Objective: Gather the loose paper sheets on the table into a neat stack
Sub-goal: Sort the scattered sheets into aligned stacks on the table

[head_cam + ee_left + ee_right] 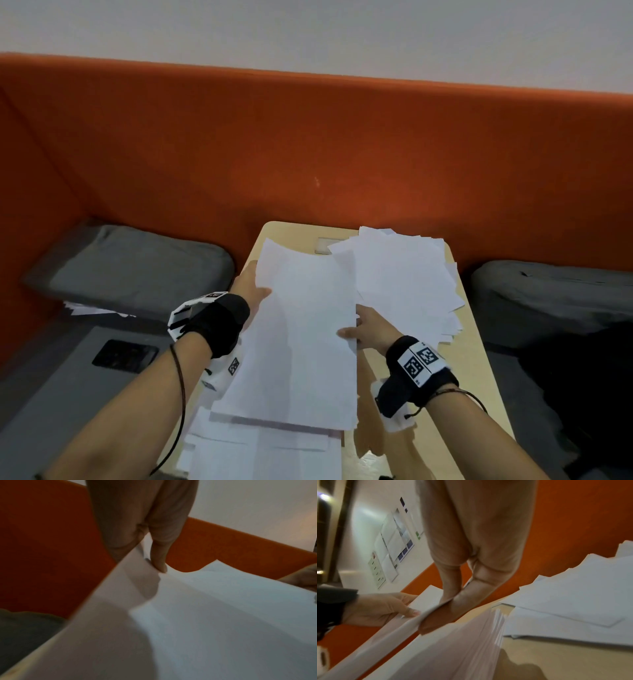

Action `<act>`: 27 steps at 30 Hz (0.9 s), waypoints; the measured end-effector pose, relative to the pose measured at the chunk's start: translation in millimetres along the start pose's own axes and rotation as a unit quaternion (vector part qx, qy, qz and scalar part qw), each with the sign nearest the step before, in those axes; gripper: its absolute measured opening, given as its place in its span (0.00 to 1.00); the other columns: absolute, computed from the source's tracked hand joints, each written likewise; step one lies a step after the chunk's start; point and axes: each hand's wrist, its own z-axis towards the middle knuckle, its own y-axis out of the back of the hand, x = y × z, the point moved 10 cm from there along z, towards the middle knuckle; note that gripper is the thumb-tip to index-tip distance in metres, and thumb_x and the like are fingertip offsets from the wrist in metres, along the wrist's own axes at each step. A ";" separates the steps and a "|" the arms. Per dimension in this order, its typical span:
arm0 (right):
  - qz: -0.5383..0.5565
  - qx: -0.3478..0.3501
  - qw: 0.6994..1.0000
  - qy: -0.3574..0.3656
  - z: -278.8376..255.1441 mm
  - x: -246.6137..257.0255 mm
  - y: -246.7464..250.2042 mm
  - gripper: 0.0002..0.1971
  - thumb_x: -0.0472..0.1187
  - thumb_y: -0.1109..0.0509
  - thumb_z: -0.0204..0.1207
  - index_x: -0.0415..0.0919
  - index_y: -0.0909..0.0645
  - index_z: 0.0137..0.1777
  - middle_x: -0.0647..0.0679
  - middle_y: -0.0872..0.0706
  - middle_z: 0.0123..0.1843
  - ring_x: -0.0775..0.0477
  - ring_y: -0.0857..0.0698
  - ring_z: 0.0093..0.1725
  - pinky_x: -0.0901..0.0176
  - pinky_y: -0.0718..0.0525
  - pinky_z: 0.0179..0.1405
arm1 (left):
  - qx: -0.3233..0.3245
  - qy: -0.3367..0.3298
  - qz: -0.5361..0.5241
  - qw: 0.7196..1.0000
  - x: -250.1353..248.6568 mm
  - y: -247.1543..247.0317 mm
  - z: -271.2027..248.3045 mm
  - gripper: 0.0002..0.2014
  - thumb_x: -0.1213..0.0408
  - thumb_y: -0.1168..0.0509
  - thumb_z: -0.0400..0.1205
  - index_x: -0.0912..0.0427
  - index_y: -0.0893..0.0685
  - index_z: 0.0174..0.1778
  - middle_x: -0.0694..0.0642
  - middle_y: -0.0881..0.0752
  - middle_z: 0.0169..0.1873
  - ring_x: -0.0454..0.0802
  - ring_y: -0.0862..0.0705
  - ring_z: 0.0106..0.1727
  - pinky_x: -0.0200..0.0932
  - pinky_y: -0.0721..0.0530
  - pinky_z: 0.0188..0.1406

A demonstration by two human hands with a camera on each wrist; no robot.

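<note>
No readable writing showed on the sheets; the wrist bands (420,360) carried only black-and-white square code marks, and the posters (392,545) on the white wall were too blurred to read.

The left hand (249,286) held a bundle of white sheets (301,329) by its left long edge, thumb on top and the other fingers under the paper. In the left wrist view the thumb (160,559) pressed down on the top sheet near the edge. The right hand (368,329) pinched the right edge of the same bundle, thumb above and fingers (450,609) below, closed on the paper. The bundle was lifted and tilted above the tabletop (479,363), between the two hands.

Under the bundle, at the near end of the tabletop, lay a thicker stack (267,448) with its edges not aligned. A second loose pile of sheets (400,274) lay spread at the far right corner of the tabletop, just beside the right hand but not touched by it.

An orange padded wall (308,144) stood behind, with grey cushions (137,267) on both sides.
</note>
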 end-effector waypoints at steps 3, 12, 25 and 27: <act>-0.026 0.029 0.999 -0.033 3.5 -11.5 -21.3 0.20 0.30 0.31 0.77 0.37 0.27 0.68 0.41 0.17 0.60 0.41 0.17 0.56 0.51 0.15 0.51 | -0.008 0.036 0.110 0.993 26.4 1.3 7.7 0.37 0.73 0.31 0.76 0.60 0.42 0.78 0.66 0.30 0.73 0.63 0.29 0.72 0.51 0.29 0.65; -0.162 -0.045 0.982 -0.081 23.6 -38.1 -31.7 0.19 0.43 0.23 0.70 0.36 0.27 0.52 0.43 0.19 0.52 0.45 0.19 0.49 0.57 0.20 0.43 | 0.160 -0.045 0.295 0.941 -4.3 -91.3 -8.3 0.39 0.55 0.40 0.84 0.53 0.59 0.82 0.53 0.61 0.83 0.53 0.62 0.83 0.64 0.58 0.78; -0.234 -0.247 0.919 -0.196 6.2 -75.1 124.4 0.26 0.46 0.36 0.81 0.37 0.36 0.74 0.35 0.35 0.73 0.32 0.35 0.73 0.41 0.27 0.68 | 0.302 -0.063 0.414 0.856 25.9 -180.5 -16.7 0.35 0.40 0.57 0.84 0.48 0.68 0.80 0.50 0.71 0.80 0.54 0.70 0.81 0.68 0.66 0.76; -0.239 -0.270 0.902 -0.238 4.8 -86.2 143.8 0.30 0.49 0.35 0.80 0.37 0.39 0.76 0.33 0.38 0.75 0.30 0.38 0.75 0.37 0.30 0.70 | 0.314 -0.055 0.423 0.848 25.8 -180.6 -16.3 0.35 0.39 0.57 0.84 0.48 0.69 0.80 0.50 0.72 0.79 0.55 0.70 0.81 0.68 0.65 0.75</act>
